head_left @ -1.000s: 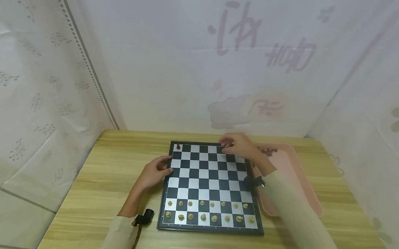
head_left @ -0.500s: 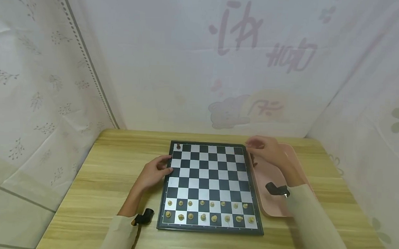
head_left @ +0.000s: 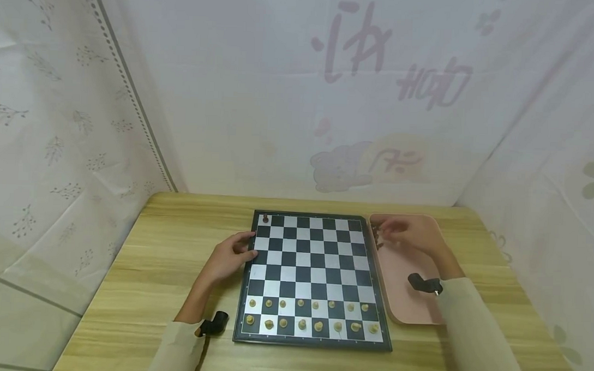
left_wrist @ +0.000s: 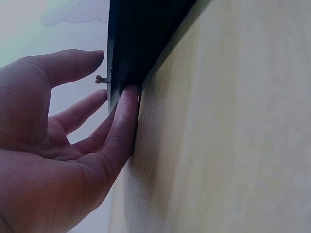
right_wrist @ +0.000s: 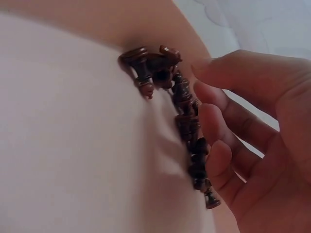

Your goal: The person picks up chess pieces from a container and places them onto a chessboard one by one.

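A checkered chessboard (head_left: 303,259) lies before me. My left hand (head_left: 230,255) rests at its left edge; in the left wrist view, the fingers (left_wrist: 127,104) touch the board's dark side. One dark red chess piece (head_left: 265,219) stands on the far left corner square. On the two near rows stand the cream chess pieces (head_left: 302,324). My right hand (head_left: 410,234) is over the far part of the pink tray (head_left: 410,315). In the right wrist view, its loosely bent fingers (right_wrist: 212,119) are beside a row of dark red chess pieces (right_wrist: 187,124), with nothing seen between thumb and fingers.
The tray stands right alongside the board, its dark pieces gathered along the wall nearest the board. Under everything is a wooden table (head_left: 177,230). White patterned cloth (head_left: 280,97) hangs behind and on both sides.
My right hand has moved from over the board's far right part to the right, past the tray's far left corner, and down into the tray. The left hand has stayed at the board's edge.
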Tool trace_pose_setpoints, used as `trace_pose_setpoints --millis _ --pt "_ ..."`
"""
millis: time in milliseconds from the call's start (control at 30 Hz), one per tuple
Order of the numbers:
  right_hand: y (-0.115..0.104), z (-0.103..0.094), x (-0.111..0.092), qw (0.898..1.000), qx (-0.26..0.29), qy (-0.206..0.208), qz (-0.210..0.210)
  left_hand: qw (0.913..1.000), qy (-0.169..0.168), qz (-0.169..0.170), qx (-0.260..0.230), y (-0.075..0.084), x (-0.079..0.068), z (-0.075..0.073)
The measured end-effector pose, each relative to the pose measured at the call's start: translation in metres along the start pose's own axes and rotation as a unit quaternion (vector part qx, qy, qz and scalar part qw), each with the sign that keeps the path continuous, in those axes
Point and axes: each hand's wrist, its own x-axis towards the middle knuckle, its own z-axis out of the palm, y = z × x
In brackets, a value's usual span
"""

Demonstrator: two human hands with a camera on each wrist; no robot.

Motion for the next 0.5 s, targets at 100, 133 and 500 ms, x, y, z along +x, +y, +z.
trace_pose_setpoints --millis 100,133,500 --pt "0.0 0.003 -0.002 1.0 -0.015 0.005 -0.007 1.0 -0.002 0.001 -0.001 -0.001 -0.001 0.0" --pt "-0.001 0.004 -0.002 1.0 -0.025 0.01 -0.01 1.0 -0.002 0.001 -0.002 -0.001 -0.001 0.0" --pt "0.002 0.024 0.001 0.999 0.047 -0.023 -0.003 1.0 0.0 -0.002 -0.003 0.001 -0.001 -0.001"
